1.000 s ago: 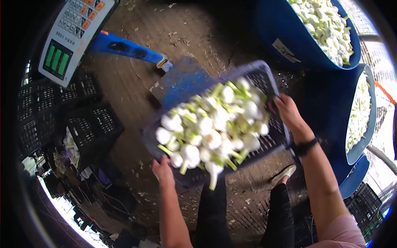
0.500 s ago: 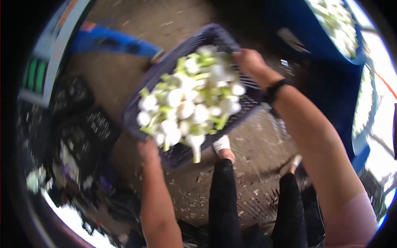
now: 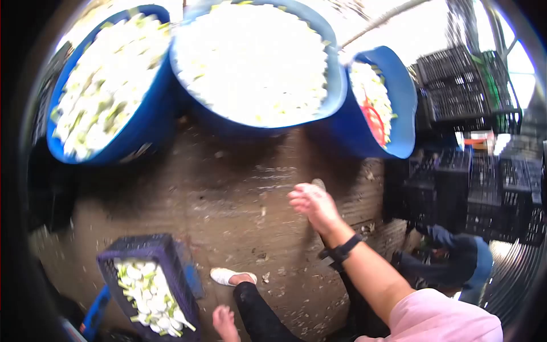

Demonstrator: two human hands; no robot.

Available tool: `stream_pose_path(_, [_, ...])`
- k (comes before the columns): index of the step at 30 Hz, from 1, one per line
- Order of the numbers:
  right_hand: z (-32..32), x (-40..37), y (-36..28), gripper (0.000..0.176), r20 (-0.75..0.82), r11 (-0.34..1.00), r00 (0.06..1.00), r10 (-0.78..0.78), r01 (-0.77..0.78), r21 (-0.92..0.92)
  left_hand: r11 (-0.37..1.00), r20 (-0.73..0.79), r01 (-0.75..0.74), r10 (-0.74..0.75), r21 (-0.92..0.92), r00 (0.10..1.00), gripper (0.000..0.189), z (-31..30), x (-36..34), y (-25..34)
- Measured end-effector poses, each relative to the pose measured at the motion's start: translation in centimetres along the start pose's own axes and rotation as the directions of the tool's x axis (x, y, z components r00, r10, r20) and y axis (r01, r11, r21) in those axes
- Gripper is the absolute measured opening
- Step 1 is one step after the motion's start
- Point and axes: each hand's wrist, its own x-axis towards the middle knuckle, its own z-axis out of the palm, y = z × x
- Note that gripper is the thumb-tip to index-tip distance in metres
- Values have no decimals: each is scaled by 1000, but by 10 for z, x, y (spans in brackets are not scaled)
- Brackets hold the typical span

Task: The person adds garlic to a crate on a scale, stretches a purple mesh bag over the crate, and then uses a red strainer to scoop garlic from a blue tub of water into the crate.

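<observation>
A dark purple plastic crate (image 3: pixel 176 285) holds white bulb vegetables (image 3: pixel 149 293) with short green stalks. It stands at the lower left, apart from both hands. My left hand (image 3: pixel 225 323) is at the bottom edge, right of the crate, empty with its fingers loosely apart. My right hand (image 3: pixel 315 206), with a dark band on the wrist, hangs over the wet floor. Nothing is in it, and its fingers are loosely bent and apart.
Three blue tubs stand ahead: left (image 3: pixel 154 97), middle (image 3: pixel 336 85) and right (image 3: pixel 401 102), filled with white bulbs. A red object (image 3: pixel 374 122) lies in the right tub. Black crates (image 3: pixel 456 85) are stacked at right, near a bending person (image 3: pixel 450 256). A blue bar (image 3: pixel 96 310) lies lower left.
Both hands have let go of the crate, which now stands at lower left. My view has turned right toward the tubs, and my right hand has come away from the crate.
</observation>
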Motion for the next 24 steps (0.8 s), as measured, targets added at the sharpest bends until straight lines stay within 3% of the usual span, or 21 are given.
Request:
stream_pose_path(1, [-45, 5, -28, 28, -88, 995, 992, -87, 91, 40, 996, 115, -85, 81, 34, 990, 20, 48, 1, 29])
stream_pose_path(2, [-84, 9, -60, 27, -192, 994, 976, -104, 109, 18, 929, 183, -331, 301, 165, 936, 21, 101, -1, 64])
stream_pose_path(3, [-121, 17, -94, 25, -283, 993, 952, -120, 121, -12, 791, 271, -555, 492, 258, 827, 22, 160, -7, 102])
stream_pose_path(4, [-159, 29, -124, 26, -282, 984, 946, -162, 133, -119, 705, 304, -685, 621, 186, 722, 24, 221, -21, 142])
stream_pose_path(5, [-191, 45, -149, 27, -278, 965, 940, -197, 137, -222, 578, 354, -779, 695, 244, 626, 29, 276, -35, 182])
stream_pose_path(6, [-216, 67, -171, 29, -202, 842, 917, -344, 207, -498, 449, 375, -869, 784, 206, 494, 32, 332, -41, 212])
stream_pose_path(8, [-262, 117, -212, 34, 62, 367, 851, -522, 290, -884, 140, 449, -968, 865, 208, 222, 32, 432, -54, 275])
stream_pose_path(9, [-286, 145, -232, 37, 223, 59, 815, -535, 300, -952, 72, 486, -944, 844, 321, 229, 34, 476, -58, 300])
stream_pose_path(11, [-326, 213, -250, 31, 449, -172, 678, -582, 437, -883, -99, 520, -935, 848, 339, 99, 36, 555, -49, 333])
stream_pose_path(13, [-324, 258, -273, 20, 419, -301, 786, -455, 307, -903, 129, 520, -911, 785, 392, 335, 40, 611, -14, 332])
stream_pose_path(15, [-327, 307, -274, 35, 403, -420, 874, -271, 269, -867, 343, 650, -865, 572, 365, 501, 48, 630, 31, 322])
stream_pose_path(16, [-333, 331, -267, 27, 443, -487, 866, -233, 291, -824, 221, 624, -731, 400, 646, 672, 55, 633, 18, 338])
stream_pose_path(17, [-340, 347, -257, 22, 501, -557, 830, -245, 302, -773, 244, 648, -839, 544, 486, 533, 47, 631, 29, 331])
stream_pose_path(19, [-354, 366, -248, 16, 538, -690, 804, -255, 239, -683, 35, 504, -764, 732, 644, 459, 42, 637, -29, 328])
stream_pose_path(21, [-366, 366, -266, 14, 510, -738, 838, -196, 216, -639, -303, 645, -800, 752, 517, 132, 41, 634, -36, 303])
stream_pose_path(22, [-377, 361, -270, 13, 486, -761, 859, -157, 208, -614, -333, 606, -652, 757, 681, 246, 40, 640, -40, 300])
stream_pose_path(23, [-400, 361, -272, 16, 587, -728, 772, -244, 254, -637, -297, 591, -617, 727, 729, 348, 39, 642, -40, 301])
stream_pose_path(24, [-411, 352, -285, 12, 417, -706, 902, -112, 223, -672, -258, 559, -576, 705, 776, 437, 37, 645, -37, 305])
